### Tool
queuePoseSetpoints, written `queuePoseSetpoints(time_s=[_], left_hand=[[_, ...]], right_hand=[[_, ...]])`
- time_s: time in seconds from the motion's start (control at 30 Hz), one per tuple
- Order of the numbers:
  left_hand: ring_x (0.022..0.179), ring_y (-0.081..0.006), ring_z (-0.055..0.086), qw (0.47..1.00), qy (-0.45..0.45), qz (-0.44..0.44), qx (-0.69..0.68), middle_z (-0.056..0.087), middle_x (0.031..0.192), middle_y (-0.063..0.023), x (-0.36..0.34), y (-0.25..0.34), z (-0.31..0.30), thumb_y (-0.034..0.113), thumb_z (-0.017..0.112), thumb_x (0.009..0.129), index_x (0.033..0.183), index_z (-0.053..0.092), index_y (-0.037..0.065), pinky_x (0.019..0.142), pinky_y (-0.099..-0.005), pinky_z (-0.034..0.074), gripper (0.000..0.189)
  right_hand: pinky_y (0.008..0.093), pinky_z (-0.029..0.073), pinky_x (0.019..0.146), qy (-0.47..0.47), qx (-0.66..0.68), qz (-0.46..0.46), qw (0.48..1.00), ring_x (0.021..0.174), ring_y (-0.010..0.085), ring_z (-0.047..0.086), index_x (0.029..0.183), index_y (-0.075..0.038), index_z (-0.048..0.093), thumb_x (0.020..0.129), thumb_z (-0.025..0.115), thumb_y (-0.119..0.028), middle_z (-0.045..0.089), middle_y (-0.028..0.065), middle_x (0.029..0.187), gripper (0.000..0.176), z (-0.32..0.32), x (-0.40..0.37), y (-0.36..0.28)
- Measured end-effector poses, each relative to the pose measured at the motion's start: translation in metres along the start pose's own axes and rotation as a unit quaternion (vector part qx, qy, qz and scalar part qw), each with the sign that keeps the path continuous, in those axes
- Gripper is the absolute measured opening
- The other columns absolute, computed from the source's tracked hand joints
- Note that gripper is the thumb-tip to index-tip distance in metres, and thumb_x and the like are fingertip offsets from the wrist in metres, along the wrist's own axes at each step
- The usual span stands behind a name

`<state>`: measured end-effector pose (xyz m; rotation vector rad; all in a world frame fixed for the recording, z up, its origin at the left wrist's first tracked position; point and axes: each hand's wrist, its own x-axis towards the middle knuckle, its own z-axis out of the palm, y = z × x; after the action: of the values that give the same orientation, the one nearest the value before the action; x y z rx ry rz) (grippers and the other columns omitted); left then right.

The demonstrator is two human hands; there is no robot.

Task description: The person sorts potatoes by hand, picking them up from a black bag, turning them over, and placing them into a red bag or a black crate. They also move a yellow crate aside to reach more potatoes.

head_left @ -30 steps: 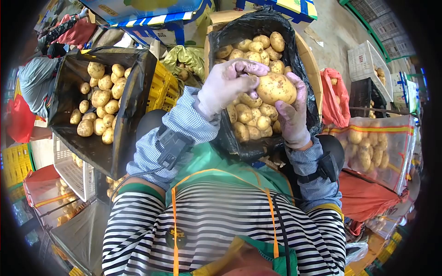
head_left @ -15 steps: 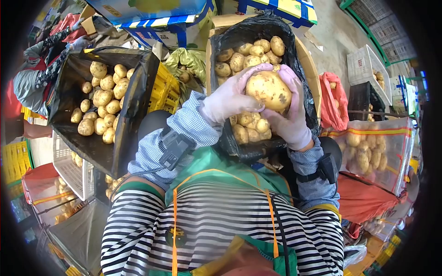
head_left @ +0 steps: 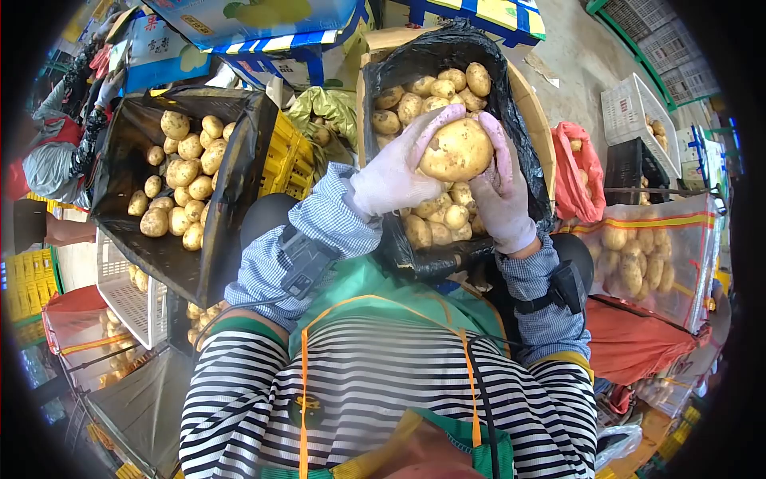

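The left hand [head_left: 391, 180] and right hand [head_left: 503, 195] wear thin, pale, soiled gloves. The sleeves [head_left: 323, 219] are blue-and-white check, ending near the body in green and yellow bands. A black left device [head_left: 302, 259] and a black right device [head_left: 568, 289] are strapped to the forearms. A black cable [head_left: 485, 399] crosses the black-and-white striped top [head_left: 375, 375]. A green apron [head_left: 375, 287] has orange straps.

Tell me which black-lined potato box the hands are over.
The cardboard box ahead: left hand and right hand hold a potato above it; the other box sits left.
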<state>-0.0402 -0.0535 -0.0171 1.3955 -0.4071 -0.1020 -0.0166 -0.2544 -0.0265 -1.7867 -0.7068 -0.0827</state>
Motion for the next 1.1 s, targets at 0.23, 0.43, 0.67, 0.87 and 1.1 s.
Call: queuePoseSetpoints(time_s=[0.23, 0.43, 0.67, 0.87, 1.1], left_hand=[[0.134, -0.0213, 0.047, 0.997, -0.033, 0.001, 0.072, 0.044, 0.149, -0.0142, 0.002, 0.006, -0.020, 0.027, 0.059, 0.093, 0.147, 0.043, 0.005, 0.112, -0.0323, 0.036, 0.060], [0.128, -0.0294, 0.054, 0.983, -0.109, -0.039, 0.142, 0.050, 0.146, -0.0160, -0.002, -0.004, -0.024, 0.041, 0.050, 0.100, 0.147, 0.042, 0.004, 0.108, -0.0342, 0.039, 0.060], [0.128, -0.0248, 0.052, 0.970, -0.092, 0.030, 0.222, 0.053, 0.143, -0.0143, 0.000, -0.008, -0.023, 0.023, 0.058, 0.092, 0.148, 0.041, 0.004, 0.110, -0.0341, 0.037, 0.062], [0.110, -0.0213, 0.061, 0.992, -0.030, -0.106, 0.055, 0.055, 0.136, -0.0142, -0.002, -0.008, -0.016, 0.008, 0.063, 0.081, 0.147, 0.044, 0.009, 0.096, -0.0303, 0.048, 0.069], [0.120, -0.0340, 0.058, 0.988, -0.077, -0.053, 0.121, 0.057, 0.130, -0.0193, 0.006, 0.004, -0.013, 0.034, 0.070, 0.086, 0.135, 0.047, 0.005, 0.102, -0.0402, 0.045, 0.061]], right_hand=[[0.0375, 0.035, 0.113, -0.017, 0.058, 0.028, 0.998, 0.137, 0.0289, 0.041, 0.147, 0.002, 0.033, 0.074, 0.076, -0.001, 0.040, 0.0185, 0.145, 0.085, 0.005, 0.000, -0.009], [0.0378, 0.038, 0.110, -0.013, -0.039, 0.019, 0.999, 0.133, 0.0284, 0.044, 0.145, 0.001, 0.035, 0.071, 0.087, -0.016, 0.043, 0.0181, 0.142, 0.092, 0.007, -0.003, -0.003], [0.0398, 0.040, 0.109, -0.017, -0.098, -0.011, 0.995, 0.130, 0.0311, 0.047, 0.145, 0.001, 0.036, 0.069, 0.088, -0.018, 0.045, 0.0193, 0.139, 0.095, 0.007, -0.001, 0.001], [0.0405, 0.038, 0.111, -0.028, -0.145, -0.014, 0.989, 0.134, 0.0344, 0.044, 0.147, 0.001, 0.033, 0.068, 0.089, -0.031, 0.044, 0.0204, 0.146, 0.101, 0.004, 0.001, -0.001], [0.0366, 0.040, 0.109, -0.055, -0.044, 0.016, 0.997, 0.128, 0.0289, 0.051, 0.147, 0.002, 0.033, 0.068, 0.084, -0.007, 0.049, 0.0168, 0.141, 0.095, 0.004, 0.006, -0.003]])
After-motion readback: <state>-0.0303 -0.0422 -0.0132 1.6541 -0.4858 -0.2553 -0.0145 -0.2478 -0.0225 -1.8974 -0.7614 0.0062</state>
